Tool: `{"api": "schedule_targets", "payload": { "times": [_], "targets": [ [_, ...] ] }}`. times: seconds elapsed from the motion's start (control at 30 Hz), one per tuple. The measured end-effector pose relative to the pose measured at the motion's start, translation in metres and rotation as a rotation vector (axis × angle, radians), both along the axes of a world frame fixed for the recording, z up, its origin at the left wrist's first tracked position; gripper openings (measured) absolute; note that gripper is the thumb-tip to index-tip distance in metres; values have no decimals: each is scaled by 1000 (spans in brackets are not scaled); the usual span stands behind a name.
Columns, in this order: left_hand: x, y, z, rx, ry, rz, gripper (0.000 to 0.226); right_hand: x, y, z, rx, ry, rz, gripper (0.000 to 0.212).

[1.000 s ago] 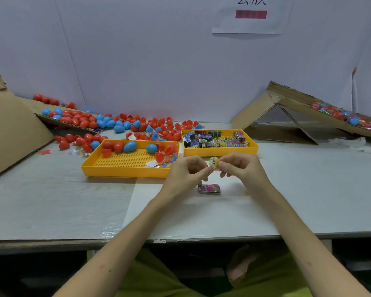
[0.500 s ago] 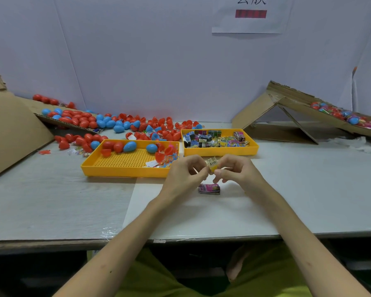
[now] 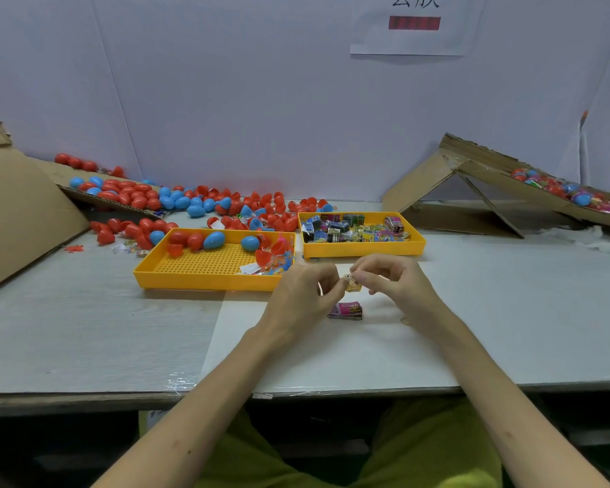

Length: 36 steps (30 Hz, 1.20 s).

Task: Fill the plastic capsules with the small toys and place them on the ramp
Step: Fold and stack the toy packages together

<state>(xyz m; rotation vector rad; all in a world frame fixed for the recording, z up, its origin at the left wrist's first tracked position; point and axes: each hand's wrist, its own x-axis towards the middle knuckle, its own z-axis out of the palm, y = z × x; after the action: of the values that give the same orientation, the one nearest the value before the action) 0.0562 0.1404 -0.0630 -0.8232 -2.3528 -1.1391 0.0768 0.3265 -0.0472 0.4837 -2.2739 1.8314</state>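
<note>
Two yellow trays stand side by side, capsule tray (image 3: 205,281) left of toy tray (image 3: 363,251), with one ramp (image 3: 490,170) at the desk's (image 3: 85,329) far right corner. Over the desk's middle, left hand (image 3: 303,297) and right hand (image 3: 395,283) together pinch one small toy (image 3: 351,281) above one pink packet (image 3: 346,310). Hands and packet lie much as half a second ago.
</note>
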Motion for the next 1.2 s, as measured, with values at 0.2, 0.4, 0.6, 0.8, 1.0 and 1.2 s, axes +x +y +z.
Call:
{"api": "schedule_targets", "payload": {
  "times": [0.2, 0.4, 0.6, 0.8, 1.0, 1.2],
  "targets": [
    [2, -1, 1, 23, -7, 11, 28, -2, 2, -1, -57, -28, 27, 8],
    [4, 0, 2, 1, 2, 14, 16, -2, 0, -2, -46, -60, 62, 14],
    [4, 1, 2, 8, -20, 25, 20, -2, -1, -1, -83, -7, 10, 13],
    [5, 1, 4, 29, -36, 13, 26, -1, 1, -1, -154, -69, 119, 9],
    [6, 2, 5, -22, -58, -5, 24, 1, 1, 1, -190, -74, 124, 14],
    [6, 0, 7, -50, -5, 68, 23, 1, -1, 0, -144, -142, 135, 21]
  ]
}}
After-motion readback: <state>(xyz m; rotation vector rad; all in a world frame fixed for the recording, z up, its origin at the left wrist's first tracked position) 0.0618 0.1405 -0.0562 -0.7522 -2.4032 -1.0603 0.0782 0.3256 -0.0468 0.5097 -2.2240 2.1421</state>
